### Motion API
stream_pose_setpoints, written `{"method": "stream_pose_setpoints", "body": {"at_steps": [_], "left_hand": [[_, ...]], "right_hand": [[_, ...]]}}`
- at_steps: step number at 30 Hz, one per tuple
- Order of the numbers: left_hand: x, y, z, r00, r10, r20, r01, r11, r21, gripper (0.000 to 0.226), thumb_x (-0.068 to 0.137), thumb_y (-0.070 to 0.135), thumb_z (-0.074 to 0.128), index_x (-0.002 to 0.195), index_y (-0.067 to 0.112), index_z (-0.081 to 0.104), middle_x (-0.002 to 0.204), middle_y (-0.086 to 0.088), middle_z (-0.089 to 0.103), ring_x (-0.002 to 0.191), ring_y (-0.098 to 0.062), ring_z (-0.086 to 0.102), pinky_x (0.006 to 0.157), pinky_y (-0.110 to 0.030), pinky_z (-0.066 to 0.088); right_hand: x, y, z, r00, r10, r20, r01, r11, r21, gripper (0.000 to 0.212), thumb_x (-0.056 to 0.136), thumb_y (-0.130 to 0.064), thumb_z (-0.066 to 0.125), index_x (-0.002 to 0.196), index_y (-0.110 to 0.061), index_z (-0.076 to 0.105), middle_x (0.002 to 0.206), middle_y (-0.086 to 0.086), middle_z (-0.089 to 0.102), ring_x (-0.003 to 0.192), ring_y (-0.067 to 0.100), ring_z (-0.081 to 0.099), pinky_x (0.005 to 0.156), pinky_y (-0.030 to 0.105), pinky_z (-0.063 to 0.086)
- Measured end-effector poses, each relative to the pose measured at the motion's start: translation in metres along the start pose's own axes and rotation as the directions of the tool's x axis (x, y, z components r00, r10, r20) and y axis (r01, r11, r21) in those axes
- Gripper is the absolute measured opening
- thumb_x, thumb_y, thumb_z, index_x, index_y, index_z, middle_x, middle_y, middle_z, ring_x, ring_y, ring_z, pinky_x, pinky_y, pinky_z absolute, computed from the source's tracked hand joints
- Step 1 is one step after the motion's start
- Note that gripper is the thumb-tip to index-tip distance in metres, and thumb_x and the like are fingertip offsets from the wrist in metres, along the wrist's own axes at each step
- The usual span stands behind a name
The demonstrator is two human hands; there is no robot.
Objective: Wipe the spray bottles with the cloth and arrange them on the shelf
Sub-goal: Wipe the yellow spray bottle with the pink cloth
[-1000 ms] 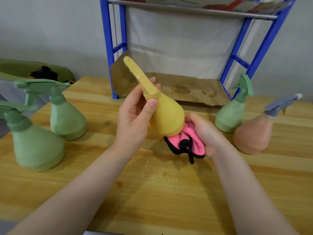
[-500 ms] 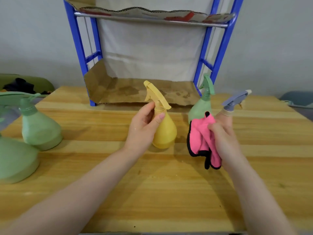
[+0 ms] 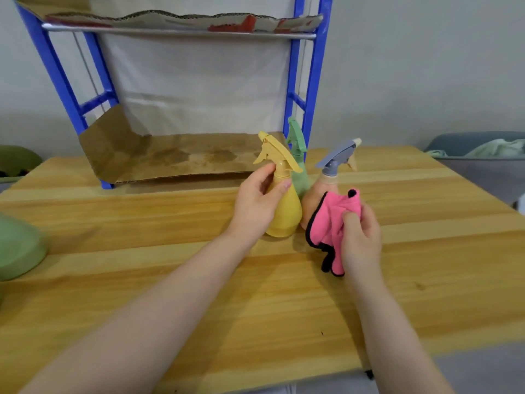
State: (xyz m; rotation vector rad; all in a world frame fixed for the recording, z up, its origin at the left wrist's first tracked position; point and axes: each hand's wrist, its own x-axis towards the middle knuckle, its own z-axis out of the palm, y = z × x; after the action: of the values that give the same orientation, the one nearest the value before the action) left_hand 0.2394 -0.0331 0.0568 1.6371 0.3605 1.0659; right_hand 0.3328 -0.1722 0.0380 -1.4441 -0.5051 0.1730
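My left hand (image 3: pixel 257 201) grips the neck of a yellow spray bottle (image 3: pixel 285 213), which stands upright on the wooden table (image 3: pixel 170 280). My right hand (image 3: pixel 360 240) holds a bunched pink cloth with a black edge (image 3: pixel 329 223) just right of that bottle. Behind the cloth stands a peach bottle with a grey-blue trigger (image 3: pixel 331 173), and behind the yellow one a green bottle (image 3: pixel 298 155). At the back is the blue-framed shelf (image 3: pixel 311 89), its lower level lined with brown cardboard (image 3: pixel 176 157).
A green bottle base (image 3: pixel 17 248) shows at the left edge of the table. Another cardboard sheet lies on the upper shelf level (image 3: pixel 176 19). A grey-blue tub with pale cloth (image 3: pixel 483 155) sits off the table at the right.
The yellow bottle went from tilted in the air over the cloth to upright on the table. My right hand pulled the cloth away to the right. The view shifted right.
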Motion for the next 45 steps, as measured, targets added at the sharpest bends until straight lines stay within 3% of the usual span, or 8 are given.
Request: {"method": "stream_pose_setpoints", "body": {"at_steps": [5, 8, 22, 27, 32, 36, 41, 45], "left_hand": [[0.006, -0.007, 0.004, 0.999, -0.029, -0.034, 0.03, 0.999, 0.037, 0.018, 0.093, 0.001, 0.062, 0.11, 0.002, 0.065, 0.099, -0.003, 0.067, 0.091, -0.006, 0.06, 0.089, -0.027, 0.05], [0.007, -0.012, 0.002, 0.998, -0.034, -0.054, 0.037, 0.998, 0.059, 0.017, 0.092, 0.003, 0.063, 0.109, 0.0, 0.064, 0.1, -0.011, 0.068, 0.093, -0.011, 0.06, 0.093, -0.038, 0.051], [0.012, -0.023, -0.001, 0.999, -0.033, -0.012, 0.035, 0.971, 0.238, 0.03, 0.092, 0.021, 0.067, 0.121, 0.018, 0.061, 0.107, 0.009, 0.067, 0.102, -0.006, 0.062, 0.093, -0.029, 0.05], [0.002, -0.016, -0.011, 0.994, -0.1, 0.034, 0.083, 0.937, 0.339, 0.051, 0.092, 0.024, 0.068, 0.139, 0.019, 0.048, 0.127, 0.015, 0.055, 0.114, 0.006, 0.05, 0.089, 0.002, 0.031], [-0.019, 0.0, -0.04, 0.989, -0.129, 0.078, 0.072, 0.86, 0.506, 0.055, 0.092, 0.031, 0.066, 0.142, 0.021, 0.044, 0.141, 0.011, 0.049, 0.129, -0.002, 0.042, 0.107, -0.023, 0.034], [-0.042, 0.017, -0.082, 0.989, -0.139, 0.047, 0.084, 0.798, 0.597, 0.042, 0.094, 0.03, 0.062, 0.135, 0.027, 0.052, 0.136, 0.013, 0.053, 0.126, -0.002, 0.046, 0.101, -0.017, 0.035], [-0.084, 0.037, -0.146, 0.989, -0.095, -0.111, 0.143, 0.78, 0.609, 0.028, 0.094, 0.025, 0.061, 0.121, 0.032, 0.06, 0.121, 0.017, 0.059, 0.111, 0.002, 0.053, 0.092, -0.013, 0.041], [-0.127, 0.056, -0.191, 0.978, -0.001, -0.209, 0.14, 0.748, 0.649, 0.026, 0.093, 0.018, 0.062, 0.117, 0.028, 0.063, 0.11, 0.023, 0.063, 0.107, 0.006, 0.055, 0.086, -0.008, 0.041]], "right_hand": [[0.002, 0.004, 0.0, 1.0, 0.006, -0.029, -0.005, 1.0, 0.01, 0.02, 0.095, -0.007, 0.043, 0.085, -0.018, 0.057, 0.07, -0.013, 0.05, 0.063, 0.002, 0.044, 0.062, 0.023, 0.038], [0.0, 0.005, 0.002, 0.999, -0.044, 0.004, 0.044, 0.999, -0.014, 0.015, 0.087, -0.017, 0.044, 0.077, -0.02, 0.053, 0.066, -0.013, 0.046, 0.06, 0.005, 0.039, 0.056, 0.022, 0.035], [-0.001, 0.009, 0.005, 0.994, -0.036, 0.106, 0.038, 0.999, -0.016, 0.014, 0.081, -0.023, 0.046, 0.084, -0.02, 0.06, 0.072, -0.013, 0.056, 0.064, 0.005, 0.047, 0.059, 0.022, 0.04], [-0.008, 0.002, 0.005, 0.974, -0.082, 0.213, 0.08, 0.997, 0.017, 0.026, 0.096, -0.008, 0.044, 0.085, -0.024, 0.06, 0.067, -0.024, 0.058, 0.064, -0.004, 0.05, 0.059, 0.011, 0.039], [-0.019, 0.002, 0.01, 0.935, -0.16, 0.315, 0.184, 0.982, -0.049, 0.028, 0.082, -0.018, 0.046, 0.098, -0.035, 0.061, 0.083, -0.016, 0.063, 0.073, -0.001, 0.054, 0.067, 0.018, 0.044], [-0.038, -0.006, 0.032, 0.854, -0.275, 0.441, 0.343, 0.936, -0.082, 0.033, 0.083, -0.014, 0.058, 0.102, -0.04, 0.055, 0.088, -0.01, 0.063, 0.073, -0.001, 0.055, 0.068, 0.013, 0.045], [-0.065, -0.02, 0.079, 0.794, -0.224, 0.565, 0.299, 0.953, -0.042, 0.027, 0.088, -0.007, 0.071, 0.106, -0.025, 0.061, 0.093, -0.01, 0.07, 0.081, -0.002, 0.065, 0.065, 0.015, 0.05], [-0.094, -0.029, 0.13, 0.726, -0.242, 0.643, 0.313, 0.95, 0.003, 0.03, 0.088, -0.011, 0.072, 0.097, -0.036, 0.06, 0.092, -0.016, 0.069, 0.082, -0.008, 0.063, 0.067, 0.009, 0.048]]}}
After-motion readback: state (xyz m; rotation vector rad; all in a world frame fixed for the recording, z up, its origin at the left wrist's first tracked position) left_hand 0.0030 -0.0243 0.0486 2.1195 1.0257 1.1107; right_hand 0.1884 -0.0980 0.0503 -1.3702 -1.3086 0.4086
